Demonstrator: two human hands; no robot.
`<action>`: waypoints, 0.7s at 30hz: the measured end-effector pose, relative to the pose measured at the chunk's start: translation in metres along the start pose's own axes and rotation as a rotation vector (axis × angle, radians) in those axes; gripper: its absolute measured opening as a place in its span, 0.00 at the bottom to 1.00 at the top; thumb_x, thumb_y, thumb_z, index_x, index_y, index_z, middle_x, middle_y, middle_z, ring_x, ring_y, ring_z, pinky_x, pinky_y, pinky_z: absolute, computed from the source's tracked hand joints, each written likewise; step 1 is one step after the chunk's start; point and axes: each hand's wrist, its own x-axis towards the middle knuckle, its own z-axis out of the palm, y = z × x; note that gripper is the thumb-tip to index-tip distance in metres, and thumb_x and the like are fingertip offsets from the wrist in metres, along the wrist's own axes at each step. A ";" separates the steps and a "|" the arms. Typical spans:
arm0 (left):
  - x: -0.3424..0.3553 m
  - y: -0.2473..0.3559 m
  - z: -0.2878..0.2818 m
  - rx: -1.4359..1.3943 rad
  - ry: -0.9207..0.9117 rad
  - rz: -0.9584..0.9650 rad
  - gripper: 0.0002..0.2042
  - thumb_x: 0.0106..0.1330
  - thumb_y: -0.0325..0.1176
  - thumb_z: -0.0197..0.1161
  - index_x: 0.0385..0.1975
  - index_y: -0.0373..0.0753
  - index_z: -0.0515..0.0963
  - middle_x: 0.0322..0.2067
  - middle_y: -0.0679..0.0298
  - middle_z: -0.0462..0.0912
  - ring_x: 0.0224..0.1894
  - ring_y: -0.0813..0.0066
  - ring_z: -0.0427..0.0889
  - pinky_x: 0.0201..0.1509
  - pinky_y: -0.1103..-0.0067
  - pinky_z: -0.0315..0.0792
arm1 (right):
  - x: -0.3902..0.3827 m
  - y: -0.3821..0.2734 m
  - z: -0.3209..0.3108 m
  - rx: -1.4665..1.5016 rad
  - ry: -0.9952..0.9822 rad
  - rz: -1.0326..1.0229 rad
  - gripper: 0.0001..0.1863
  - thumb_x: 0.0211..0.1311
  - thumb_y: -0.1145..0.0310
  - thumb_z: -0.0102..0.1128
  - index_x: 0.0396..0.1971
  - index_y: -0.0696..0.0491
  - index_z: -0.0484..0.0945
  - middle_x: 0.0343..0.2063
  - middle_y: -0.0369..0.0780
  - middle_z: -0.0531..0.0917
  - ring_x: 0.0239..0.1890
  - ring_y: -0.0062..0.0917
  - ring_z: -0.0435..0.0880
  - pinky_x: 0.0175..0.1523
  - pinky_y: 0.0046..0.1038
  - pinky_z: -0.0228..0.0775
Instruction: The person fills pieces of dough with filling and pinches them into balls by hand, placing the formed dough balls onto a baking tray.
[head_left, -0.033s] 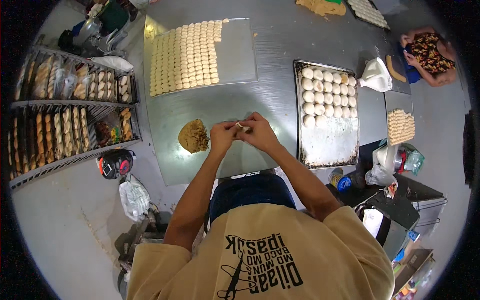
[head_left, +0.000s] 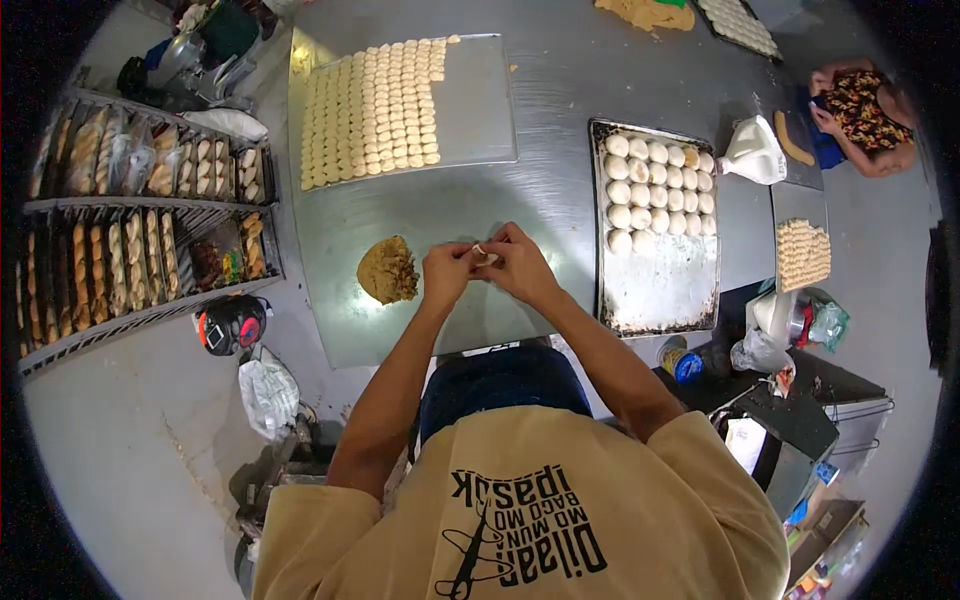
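Both hands meet above the near part of the metal table, with fingertips pressed together around a small pale piece of dough (head_left: 486,258). My left hand (head_left: 447,274) grips its left side, and my right hand (head_left: 522,268) pinches it from the right. Fingers cover most of the piece, so its full shape is hidden. Just left of my left hand lies a crumbly brown mound of filling (head_left: 385,270). To the right, a dark-edged baking tray (head_left: 660,290) carries rows of round white dough balls (head_left: 640,195); its near part is bare metal.
A sheet (head_left: 470,110) with many small dough pieces lies at the far left of the table (head_left: 540,190). A white plastic container (head_left: 752,150) stands beyond the baking tray. Bread racks (head_left: 150,200) are at the left. Another person (head_left: 862,115) sits at the far right.
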 end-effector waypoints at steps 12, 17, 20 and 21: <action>-0.013 0.019 0.006 0.625 0.183 0.348 0.13 0.65 0.25 0.71 0.48 0.35 0.92 0.38 0.48 0.91 0.37 0.56 0.92 0.45 0.66 0.85 | 0.021 0.012 0.009 0.055 -0.213 0.231 0.16 0.61 0.62 0.76 0.42 0.57 0.93 0.41 0.52 0.88 0.40 0.44 0.90 0.48 0.42 0.83; -0.028 0.018 0.018 0.631 0.183 0.495 0.14 0.65 0.27 0.74 0.51 0.40 0.92 0.39 0.53 0.90 0.44 0.59 0.92 0.48 0.66 0.85 | 0.031 0.028 -0.003 0.117 -0.237 0.296 0.18 0.56 0.58 0.80 0.40 0.56 0.93 0.37 0.53 0.89 0.42 0.46 0.91 0.49 0.42 0.82; -0.030 0.019 0.019 0.454 0.221 0.437 0.12 0.63 0.24 0.74 0.46 0.38 0.93 0.35 0.51 0.89 0.38 0.56 0.90 0.46 0.67 0.83 | 0.028 0.033 -0.009 0.034 -0.193 0.109 0.16 0.55 0.59 0.80 0.39 0.55 0.94 0.36 0.51 0.90 0.40 0.45 0.91 0.48 0.41 0.83; -0.027 0.018 0.018 0.468 0.222 0.441 0.13 0.63 0.24 0.74 0.47 0.38 0.92 0.36 0.51 0.89 0.37 0.54 0.90 0.45 0.66 0.83 | 0.027 0.032 -0.010 0.060 -0.186 0.099 0.14 0.56 0.61 0.80 0.38 0.55 0.94 0.36 0.51 0.90 0.39 0.45 0.91 0.48 0.40 0.83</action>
